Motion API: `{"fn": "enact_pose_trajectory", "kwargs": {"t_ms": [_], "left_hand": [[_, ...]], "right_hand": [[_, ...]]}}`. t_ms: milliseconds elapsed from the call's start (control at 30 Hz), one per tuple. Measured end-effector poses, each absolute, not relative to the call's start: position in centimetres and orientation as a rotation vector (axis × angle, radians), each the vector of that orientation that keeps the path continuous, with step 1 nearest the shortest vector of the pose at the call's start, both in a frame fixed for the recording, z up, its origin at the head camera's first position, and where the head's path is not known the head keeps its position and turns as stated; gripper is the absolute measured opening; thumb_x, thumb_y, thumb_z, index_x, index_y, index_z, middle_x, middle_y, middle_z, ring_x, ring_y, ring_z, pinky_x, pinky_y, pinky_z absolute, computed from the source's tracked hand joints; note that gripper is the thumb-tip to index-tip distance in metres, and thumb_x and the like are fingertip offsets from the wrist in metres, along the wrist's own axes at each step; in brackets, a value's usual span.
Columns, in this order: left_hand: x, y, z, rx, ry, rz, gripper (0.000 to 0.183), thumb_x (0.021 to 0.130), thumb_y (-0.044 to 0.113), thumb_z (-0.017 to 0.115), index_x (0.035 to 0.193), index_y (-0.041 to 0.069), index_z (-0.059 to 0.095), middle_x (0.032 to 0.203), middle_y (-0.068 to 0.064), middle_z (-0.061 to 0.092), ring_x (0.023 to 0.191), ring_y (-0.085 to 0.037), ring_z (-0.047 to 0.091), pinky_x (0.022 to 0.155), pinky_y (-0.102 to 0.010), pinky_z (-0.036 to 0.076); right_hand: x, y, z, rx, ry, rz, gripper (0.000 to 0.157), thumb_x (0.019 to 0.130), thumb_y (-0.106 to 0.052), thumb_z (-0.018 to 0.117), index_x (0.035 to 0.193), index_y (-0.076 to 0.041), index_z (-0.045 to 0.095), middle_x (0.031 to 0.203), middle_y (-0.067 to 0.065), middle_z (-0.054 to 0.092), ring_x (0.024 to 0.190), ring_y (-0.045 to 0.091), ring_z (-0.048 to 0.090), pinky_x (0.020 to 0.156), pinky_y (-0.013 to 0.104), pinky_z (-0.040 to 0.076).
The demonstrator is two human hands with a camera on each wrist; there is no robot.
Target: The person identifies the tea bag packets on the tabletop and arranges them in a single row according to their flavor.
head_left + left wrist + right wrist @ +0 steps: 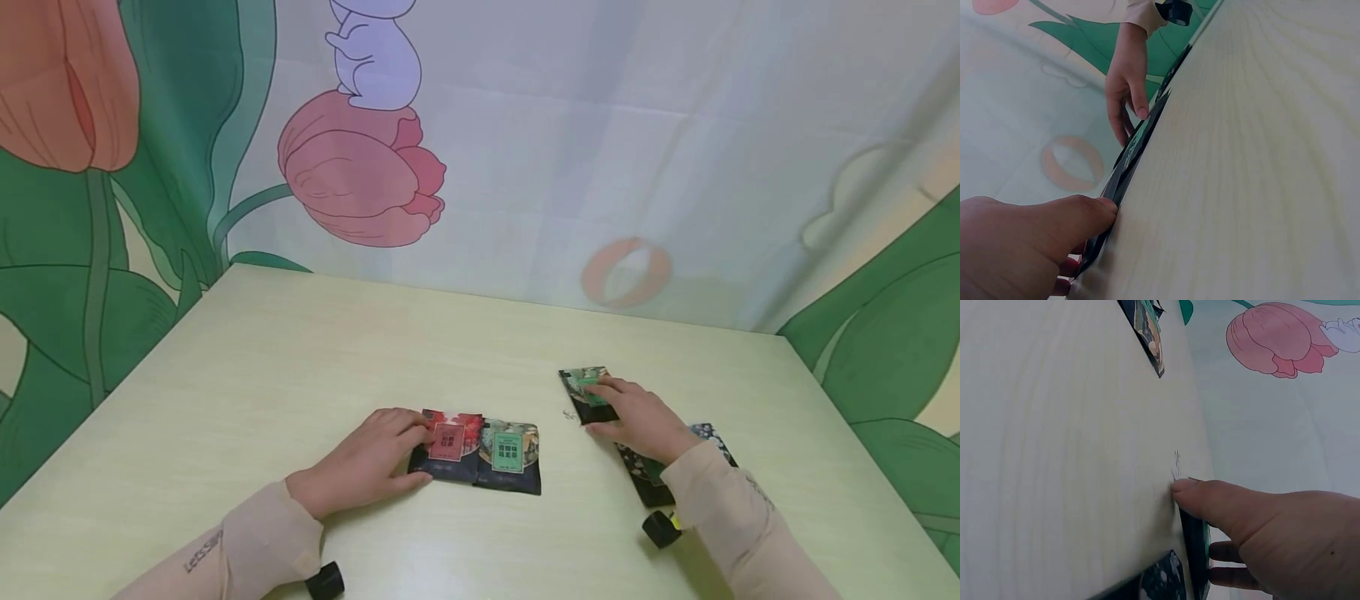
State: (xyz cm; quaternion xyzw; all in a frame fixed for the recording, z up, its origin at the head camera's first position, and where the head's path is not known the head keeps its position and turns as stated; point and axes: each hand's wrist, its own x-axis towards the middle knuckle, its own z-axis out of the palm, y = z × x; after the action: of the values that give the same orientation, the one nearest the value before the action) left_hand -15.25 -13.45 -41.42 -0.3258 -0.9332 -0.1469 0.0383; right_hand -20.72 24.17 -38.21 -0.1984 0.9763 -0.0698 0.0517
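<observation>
In the head view a red-and-black tea sachet (pixel 446 448) lies flat on the table, right beside a green-labelled tea sachet (pixel 508 454). My left hand (pixel 375 458) holds the red sachet at its left side, thumb at the near edge and fingers at the upper left. Farther right and back, another green-labelled sachet (pixel 581 385) lies tilted. My right hand (pixel 645 421) rests over it, fingers fairly straight on its face and thumb by its near edge. In the right wrist view my thumb and fingers are spread either side of this dark sachet (pixel 1194 544).
Dark floral sachets (pixel 648 483) lie under my right wrist and are partly hidden by the sleeve. Black wrist devices (pixel 662 529) hang below both cuffs. A curtain (pixel 525 167) with printed tulips stands behind the pale wooden table (pixel 337 333).
</observation>
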Motion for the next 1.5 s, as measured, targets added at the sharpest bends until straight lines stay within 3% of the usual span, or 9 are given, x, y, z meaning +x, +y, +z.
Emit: {"fn": "enact_pose_trajectory", "kwargs": {"t_ms": [1000, 1500], "left_hand": [[-15.4, -13.5, -41.6, -0.988, -2.851, -0.456, 0.046, 0.084, 0.042, 0.071, 0.118, 0.011, 0.064, 0.125, -0.004, 0.059, 0.120, -0.023, 0.052, 0.109, -0.042, 0.039], [-15.4, -13.5, -41.6, -0.983, -2.861, -0.460, 0.047, 0.084, 0.044, 0.071, 0.118, 0.012, 0.064, 0.126, -0.004, 0.059, 0.120, -0.023, 0.052, 0.109, -0.043, 0.039]], "right_hand": [[-20.6, 22.8, -38.0, -0.612, 2.968, -0.132, 0.054, 0.092, -0.034, 0.063, 0.138, -0.007, 0.051, 0.140, 0.025, 0.049, 0.127, 0.044, 0.048, 0.101, 0.056, 0.044], [-20.0, 21.7, -37.8, -0.652, 2.972, -0.079, 0.052, 0.092, -0.038, 0.062, 0.134, -0.009, 0.055, 0.134, 0.017, 0.057, 0.124, 0.039, 0.053, 0.101, 0.053, 0.046]]}}
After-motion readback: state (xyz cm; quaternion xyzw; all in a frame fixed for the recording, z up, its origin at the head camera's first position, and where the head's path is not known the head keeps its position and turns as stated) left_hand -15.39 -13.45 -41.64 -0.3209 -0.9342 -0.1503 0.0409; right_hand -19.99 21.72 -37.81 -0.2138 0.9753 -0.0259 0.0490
